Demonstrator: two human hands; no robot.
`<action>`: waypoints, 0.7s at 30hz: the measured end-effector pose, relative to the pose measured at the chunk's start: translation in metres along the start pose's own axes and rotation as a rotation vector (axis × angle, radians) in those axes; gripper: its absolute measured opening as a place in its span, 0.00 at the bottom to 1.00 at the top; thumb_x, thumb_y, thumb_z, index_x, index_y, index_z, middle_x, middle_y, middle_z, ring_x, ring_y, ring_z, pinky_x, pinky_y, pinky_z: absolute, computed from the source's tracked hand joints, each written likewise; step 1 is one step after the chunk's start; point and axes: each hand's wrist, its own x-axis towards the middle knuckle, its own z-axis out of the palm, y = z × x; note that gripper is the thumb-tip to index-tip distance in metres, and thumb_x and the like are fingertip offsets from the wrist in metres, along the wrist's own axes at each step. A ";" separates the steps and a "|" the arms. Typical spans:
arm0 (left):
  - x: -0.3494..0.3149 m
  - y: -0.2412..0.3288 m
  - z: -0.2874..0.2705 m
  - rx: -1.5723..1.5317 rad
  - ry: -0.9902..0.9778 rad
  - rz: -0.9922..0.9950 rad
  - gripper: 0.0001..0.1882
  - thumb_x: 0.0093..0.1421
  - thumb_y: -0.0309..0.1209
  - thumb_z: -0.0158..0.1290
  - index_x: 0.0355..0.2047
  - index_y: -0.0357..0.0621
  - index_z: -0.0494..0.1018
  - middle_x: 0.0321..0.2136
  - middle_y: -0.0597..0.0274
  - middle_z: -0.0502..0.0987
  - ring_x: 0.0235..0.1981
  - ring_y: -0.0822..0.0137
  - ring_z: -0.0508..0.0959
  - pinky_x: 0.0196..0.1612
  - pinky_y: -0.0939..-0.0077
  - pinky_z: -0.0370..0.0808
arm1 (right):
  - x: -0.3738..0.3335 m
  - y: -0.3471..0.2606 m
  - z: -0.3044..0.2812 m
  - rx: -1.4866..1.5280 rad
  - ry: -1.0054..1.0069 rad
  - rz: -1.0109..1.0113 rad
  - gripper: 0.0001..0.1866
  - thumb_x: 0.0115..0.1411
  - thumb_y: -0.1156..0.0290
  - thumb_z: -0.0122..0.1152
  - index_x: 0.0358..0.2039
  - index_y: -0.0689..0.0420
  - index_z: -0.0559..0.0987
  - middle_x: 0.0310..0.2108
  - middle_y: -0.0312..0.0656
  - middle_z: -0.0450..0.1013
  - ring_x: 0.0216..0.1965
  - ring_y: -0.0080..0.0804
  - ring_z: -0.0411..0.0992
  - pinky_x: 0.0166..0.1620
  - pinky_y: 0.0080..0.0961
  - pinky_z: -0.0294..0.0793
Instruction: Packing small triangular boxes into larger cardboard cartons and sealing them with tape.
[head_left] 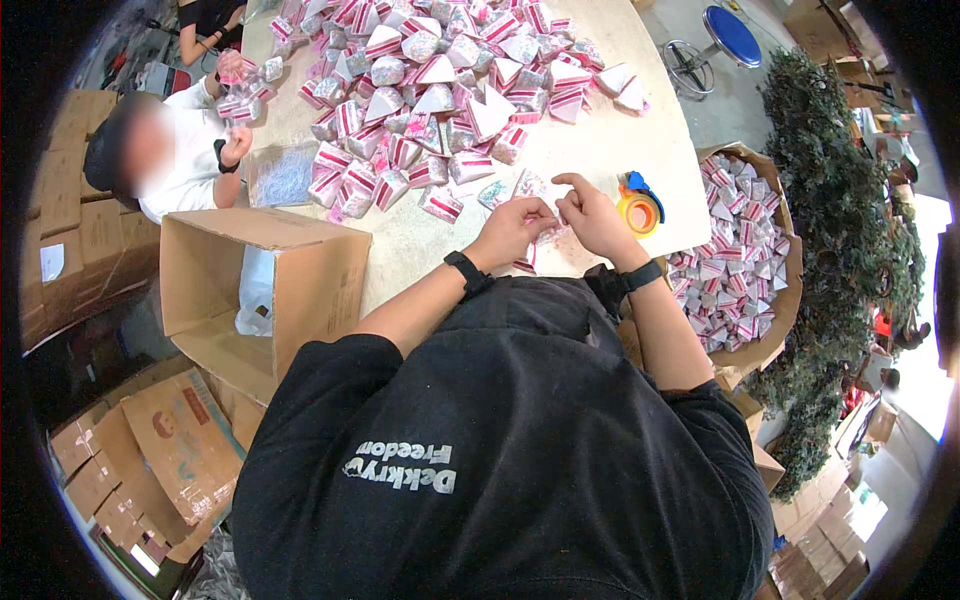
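At the table's near edge, my left hand (515, 230) is closed in a pinch on a wrapped, cake-slice-shaped wedge (526, 263). Only part of its pink-and-white striped side shows below the fingers. My right hand (597, 218) is close beside it over the same piece, thumb and fingers curled together; what they grip is hidden or too small to tell. Just beyond the hands lies a patterned, thin wrapper (530, 184). To the right of my right hand sits a tape dispenser (640, 205) with a yellow-orange roll and a blue top.
A large heap of similar wedges (430, 90) covers the far table (660, 120). An open carton (320, 300) stands at the left, near a tray of pale strips (285, 178). More wedges fill a box (790, 300) at the right. Across the left corner, a co-worker (190, 140) handles wrapped pieces.
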 end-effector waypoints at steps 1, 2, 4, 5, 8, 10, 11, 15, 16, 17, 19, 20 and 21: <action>0.001 -0.002 -0.001 -0.047 -0.014 -0.066 0.07 0.64 0.28 0.55 0.35 0.34 0.77 0.29 0.62 0.81 0.31 0.74 0.77 0.36 0.77 0.74 | 0.001 0.003 -0.002 -0.016 0.022 0.021 0.17 0.63 0.70 0.56 0.52 0.60 0.73 0.24 0.48 0.76 0.28 0.45 0.76 0.35 0.37 0.73; 0.000 0.000 -0.002 -0.093 -0.029 -0.134 0.07 0.65 0.27 0.55 0.35 0.34 0.77 0.30 0.62 0.81 0.31 0.74 0.78 0.37 0.78 0.74 | 0.001 0.002 -0.007 0.005 0.019 0.031 0.17 0.62 0.70 0.58 0.51 0.59 0.74 0.22 0.45 0.75 0.26 0.39 0.75 0.34 0.34 0.72; -0.001 0.004 -0.004 -0.167 0.007 -0.144 0.07 0.65 0.27 0.55 0.35 0.35 0.77 0.30 0.63 0.81 0.32 0.75 0.78 0.37 0.79 0.74 | -0.001 -0.001 -0.022 -0.006 0.007 0.030 0.17 0.62 0.70 0.59 0.51 0.59 0.74 0.22 0.43 0.74 0.25 0.36 0.74 0.33 0.32 0.71; -0.003 0.006 -0.004 -0.243 0.045 -0.153 0.06 0.65 0.27 0.55 0.35 0.36 0.77 0.30 0.64 0.81 0.32 0.76 0.78 0.38 0.79 0.74 | -0.003 -0.003 -0.029 -0.019 -0.006 0.027 0.17 0.62 0.71 0.59 0.52 0.58 0.74 0.21 0.42 0.74 0.24 0.32 0.73 0.32 0.30 0.71; -0.003 0.007 -0.010 -0.140 0.077 -0.114 0.05 0.67 0.26 0.52 0.37 0.36 0.76 0.31 0.61 0.82 0.32 0.73 0.80 0.40 0.78 0.76 | -0.008 0.000 -0.052 0.034 -0.052 0.029 0.16 0.62 0.73 0.59 0.51 0.59 0.75 0.21 0.37 0.74 0.24 0.24 0.71 0.31 0.26 0.69; -0.004 0.009 -0.012 -0.134 0.077 -0.126 0.06 0.67 0.26 0.52 0.37 0.36 0.76 0.31 0.62 0.82 0.32 0.74 0.79 0.40 0.79 0.76 | -0.012 -0.014 -0.066 0.015 -0.038 0.045 0.16 0.62 0.74 0.59 0.51 0.59 0.76 0.21 0.35 0.73 0.24 0.21 0.70 0.31 0.24 0.69; -0.004 0.009 -0.012 -0.129 0.075 -0.136 0.06 0.67 0.26 0.53 0.36 0.36 0.76 0.31 0.62 0.81 0.32 0.74 0.79 0.40 0.80 0.76 | -0.014 -0.014 -0.068 0.015 -0.036 0.044 0.16 0.62 0.74 0.59 0.51 0.59 0.76 0.21 0.35 0.73 0.24 0.21 0.70 0.31 0.24 0.69; -0.002 0.001 -0.009 -0.244 0.031 -0.077 0.06 0.66 0.27 0.54 0.36 0.37 0.77 0.29 0.63 0.81 0.31 0.75 0.78 0.38 0.80 0.75 | -0.019 -0.027 -0.066 0.010 -0.009 0.042 0.17 0.62 0.74 0.59 0.52 0.59 0.75 0.20 0.36 0.72 0.24 0.23 0.70 0.31 0.25 0.69; -0.002 0.001 -0.008 -0.225 0.025 -0.085 0.07 0.66 0.28 0.55 0.36 0.37 0.78 0.29 0.64 0.81 0.30 0.76 0.77 0.36 0.80 0.74 | -0.020 -0.031 -0.061 0.008 -0.046 0.016 0.17 0.62 0.73 0.59 0.52 0.59 0.75 0.20 0.37 0.73 0.24 0.25 0.71 0.31 0.27 0.70; -0.002 0.003 -0.008 -0.205 0.017 -0.092 0.07 0.65 0.29 0.56 0.36 0.37 0.79 0.28 0.65 0.81 0.29 0.77 0.77 0.35 0.79 0.74 | -0.021 -0.035 -0.056 0.007 -0.082 -0.008 0.17 0.62 0.73 0.59 0.52 0.59 0.75 0.20 0.38 0.73 0.24 0.27 0.73 0.31 0.29 0.71; -0.003 0.006 -0.006 -0.226 0.024 -0.099 0.08 0.64 0.30 0.57 0.36 0.36 0.79 0.28 0.65 0.81 0.28 0.77 0.76 0.34 0.79 0.73 | -0.021 -0.043 -0.044 -0.043 -0.101 -0.024 0.17 0.62 0.72 0.58 0.52 0.59 0.75 0.21 0.42 0.74 0.25 0.33 0.75 0.32 0.33 0.72; -0.004 0.009 -0.006 -0.249 0.035 -0.105 0.09 0.64 0.30 0.58 0.37 0.36 0.80 0.27 0.65 0.81 0.27 0.77 0.75 0.33 0.79 0.73 | -0.021 -0.047 -0.037 -0.079 -0.098 -0.044 0.17 0.62 0.71 0.58 0.52 0.59 0.75 0.21 0.43 0.74 0.25 0.35 0.75 0.32 0.34 0.72; -0.004 0.022 -0.008 -0.248 0.029 -0.107 0.09 0.64 0.30 0.58 0.37 0.36 0.80 0.27 0.65 0.81 0.27 0.77 0.75 0.33 0.79 0.73 | -0.021 -0.047 -0.032 -0.113 -0.089 -0.057 0.17 0.62 0.71 0.58 0.52 0.59 0.75 0.21 0.44 0.74 0.25 0.37 0.75 0.33 0.35 0.72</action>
